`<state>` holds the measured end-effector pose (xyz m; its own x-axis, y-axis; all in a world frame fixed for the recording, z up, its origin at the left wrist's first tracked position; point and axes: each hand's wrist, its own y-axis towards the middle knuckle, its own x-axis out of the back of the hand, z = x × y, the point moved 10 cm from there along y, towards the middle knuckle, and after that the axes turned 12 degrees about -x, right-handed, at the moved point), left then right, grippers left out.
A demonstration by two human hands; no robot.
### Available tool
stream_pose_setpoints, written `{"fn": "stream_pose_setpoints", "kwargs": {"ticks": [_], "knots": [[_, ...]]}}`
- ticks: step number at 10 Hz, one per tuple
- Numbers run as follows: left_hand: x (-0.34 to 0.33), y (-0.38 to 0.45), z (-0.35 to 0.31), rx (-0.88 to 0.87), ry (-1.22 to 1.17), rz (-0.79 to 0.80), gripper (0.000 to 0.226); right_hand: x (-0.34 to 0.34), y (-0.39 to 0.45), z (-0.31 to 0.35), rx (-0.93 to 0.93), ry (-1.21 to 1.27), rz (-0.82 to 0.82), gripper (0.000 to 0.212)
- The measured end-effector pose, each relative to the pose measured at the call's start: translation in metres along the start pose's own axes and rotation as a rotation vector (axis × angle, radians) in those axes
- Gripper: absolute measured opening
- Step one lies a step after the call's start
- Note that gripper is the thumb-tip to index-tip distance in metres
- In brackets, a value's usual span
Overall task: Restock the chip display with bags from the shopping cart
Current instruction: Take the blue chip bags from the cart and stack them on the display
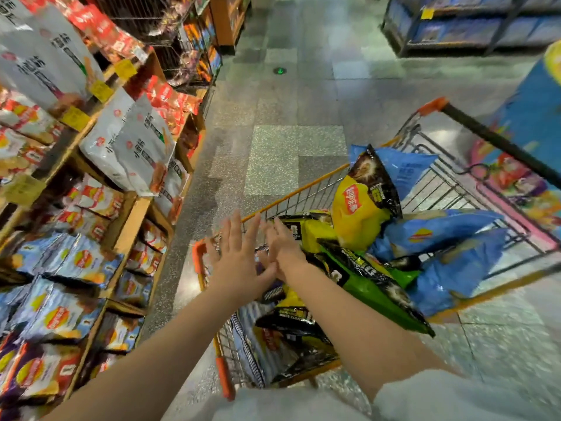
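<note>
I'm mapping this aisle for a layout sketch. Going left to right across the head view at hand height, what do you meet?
Chip display shelves → left hand → right hand → upright yellow chip bag → blue chip bags → cart's far wire side.

The aisle is brightly and evenly lit from overhead, with a cool greenish cast. Soft white glare patches lie on the polished floor [303,86], strongest toward the top of the view. Glossy chip bags [361,202] in the shopping cart [303,192] carry small highlights. Shadows are faint and diffuse. Wide-angle distortion bends the chip display [127,226] and the cart's rails at the edges. Both hands and the shelved bags at left are smeared by motion blur; distant shelving is soft.
</note>
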<state>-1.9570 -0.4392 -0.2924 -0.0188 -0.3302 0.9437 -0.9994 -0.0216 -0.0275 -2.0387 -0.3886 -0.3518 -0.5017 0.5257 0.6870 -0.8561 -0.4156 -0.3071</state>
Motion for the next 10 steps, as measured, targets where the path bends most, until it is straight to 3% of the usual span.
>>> {"fn": "stream_pose_setpoints", "kwargs": {"ticks": [1, 3, 4, 5, 7, 10], "knots": [[0.014, 0.011, -0.028, -0.121, -0.047, -0.077, 0.084, 0.055, -0.019, 0.004, 0.019, -0.056, -0.205, 0.044], [0.035, 0.032, -0.083, -0.260, -0.166, -0.215, 0.076, 0.138, -0.058, -0.009, -0.123, 0.091, -0.352, 0.067], [0.039, 0.040, -0.109, -0.304, -0.188, -0.216, 0.072, 0.179, -0.082, -0.020, -0.141, 0.133, -0.462, 0.069], [0.035, 0.048, -0.126, -0.313, -0.158, -0.179, 0.074, 0.207, -0.096, -0.062, -0.277, 0.058, -0.548, 0.072], [0.012, 0.057, -0.147, -0.328, -0.005, -0.050, 0.078, 0.214, -0.101, -0.149, -0.550, -0.178, -0.475, 0.085], [-0.010, 0.069, -0.159, -0.323, 0.110, 0.074, 0.083, 0.202, -0.084, -0.207, -0.654, -0.282, -0.379, 0.092]]}}
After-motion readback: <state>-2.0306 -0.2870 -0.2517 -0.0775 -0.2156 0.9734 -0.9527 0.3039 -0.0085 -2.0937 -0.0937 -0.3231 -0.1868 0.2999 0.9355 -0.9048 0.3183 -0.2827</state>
